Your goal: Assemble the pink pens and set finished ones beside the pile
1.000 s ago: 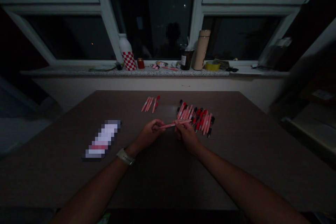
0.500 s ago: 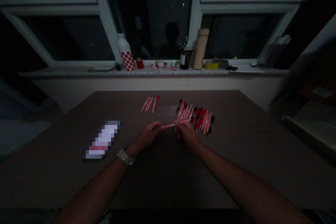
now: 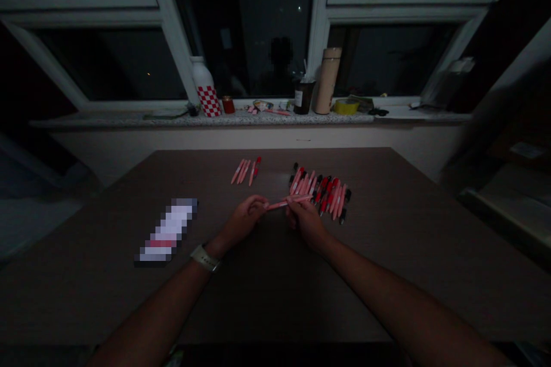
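Observation:
A pink pen (image 3: 278, 205) is held level above the table, between my two hands. The fingertips of my left hand (image 3: 245, 218) pinch its left end. My right hand (image 3: 307, 221) is closed around the pen farther right, and a pink length sticks out beyond those fingers; whether that is the same pen or a second one I cannot tell. Just behind my right hand lies a row of pens (image 3: 331, 195), pink, red and black, side by side. A smaller group of pink pens (image 3: 244, 172) with a red pen (image 3: 257, 166) rests farther back, beyond my left hand.
A phone (image 3: 167, 232) with a blurred screen lies on the table (image 3: 241, 292) to the left. On the windowsill (image 3: 258, 119) stand a white-and-red checkered bottle (image 3: 207, 89), a small red jar (image 3: 228, 105), a dark cup (image 3: 303, 97), a beige flask (image 3: 328, 81) and yellow tape (image 3: 345, 106).
My left fingers have shifted slightly, with the index finger arched a little more at the pen's end. My right hand keeps nearly the same place. The pens on the table lie as before.

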Demonstrator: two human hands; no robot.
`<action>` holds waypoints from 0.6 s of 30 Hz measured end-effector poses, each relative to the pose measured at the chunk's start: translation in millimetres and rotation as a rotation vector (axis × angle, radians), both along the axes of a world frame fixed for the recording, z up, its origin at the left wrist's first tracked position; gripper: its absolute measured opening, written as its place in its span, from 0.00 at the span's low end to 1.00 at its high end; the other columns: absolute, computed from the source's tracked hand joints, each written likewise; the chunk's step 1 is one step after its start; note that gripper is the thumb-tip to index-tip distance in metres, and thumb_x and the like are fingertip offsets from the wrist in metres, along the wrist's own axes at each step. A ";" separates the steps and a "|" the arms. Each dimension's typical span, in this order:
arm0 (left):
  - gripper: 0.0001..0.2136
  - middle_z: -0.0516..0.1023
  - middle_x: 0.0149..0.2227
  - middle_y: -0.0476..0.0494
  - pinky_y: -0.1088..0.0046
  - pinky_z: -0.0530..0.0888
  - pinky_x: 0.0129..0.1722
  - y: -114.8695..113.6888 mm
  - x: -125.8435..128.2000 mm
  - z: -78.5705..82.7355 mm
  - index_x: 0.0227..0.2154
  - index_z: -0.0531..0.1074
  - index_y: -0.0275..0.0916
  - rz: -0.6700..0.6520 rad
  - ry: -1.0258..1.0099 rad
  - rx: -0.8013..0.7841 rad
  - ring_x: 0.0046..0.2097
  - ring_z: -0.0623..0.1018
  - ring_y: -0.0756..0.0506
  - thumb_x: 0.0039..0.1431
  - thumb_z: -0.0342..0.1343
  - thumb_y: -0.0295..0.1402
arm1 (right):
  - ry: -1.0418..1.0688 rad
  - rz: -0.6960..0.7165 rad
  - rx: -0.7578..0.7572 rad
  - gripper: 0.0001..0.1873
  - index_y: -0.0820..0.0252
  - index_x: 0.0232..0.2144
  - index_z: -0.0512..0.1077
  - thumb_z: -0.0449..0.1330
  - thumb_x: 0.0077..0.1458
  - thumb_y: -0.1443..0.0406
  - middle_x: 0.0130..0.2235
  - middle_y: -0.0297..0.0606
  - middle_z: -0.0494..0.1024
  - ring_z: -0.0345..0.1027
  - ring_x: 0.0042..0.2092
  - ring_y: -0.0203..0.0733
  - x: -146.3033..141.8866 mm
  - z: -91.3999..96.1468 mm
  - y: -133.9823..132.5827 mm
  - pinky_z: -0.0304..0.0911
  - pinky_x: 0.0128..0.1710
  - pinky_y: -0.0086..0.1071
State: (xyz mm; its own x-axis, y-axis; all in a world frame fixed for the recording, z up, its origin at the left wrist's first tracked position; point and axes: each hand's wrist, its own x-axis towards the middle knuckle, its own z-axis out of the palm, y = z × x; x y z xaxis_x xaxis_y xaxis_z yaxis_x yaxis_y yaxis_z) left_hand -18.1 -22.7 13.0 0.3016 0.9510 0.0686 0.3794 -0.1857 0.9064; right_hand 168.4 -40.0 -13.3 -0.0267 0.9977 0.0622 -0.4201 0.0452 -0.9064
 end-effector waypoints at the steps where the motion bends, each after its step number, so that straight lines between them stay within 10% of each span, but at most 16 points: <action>1: 0.19 0.71 0.29 0.51 0.75 0.64 0.27 0.1 0.1 -0.4 0.41 0.69 0.38 -0.001 -0.020 -0.002 0.28 0.69 0.50 0.57 0.54 0.49 | 0.017 -0.005 -0.012 0.20 0.59 0.32 0.72 0.66 0.47 0.50 0.21 0.26 0.67 0.52 0.18 0.30 0.1 0.1 0.6 0.48 0.16 0.26; 18: 0.24 0.69 0.24 0.49 0.74 0.63 0.26 3.6 -2.9 -3.7 0.28 0.71 0.36 0.046 0.080 0.016 0.27 0.68 0.48 0.62 0.45 0.54 | 0.102 0.020 -0.071 0.20 0.61 0.32 0.73 0.68 0.45 0.51 0.22 0.27 0.67 0.51 0.19 0.30 1.7 1.1 2.9 0.47 0.16 0.26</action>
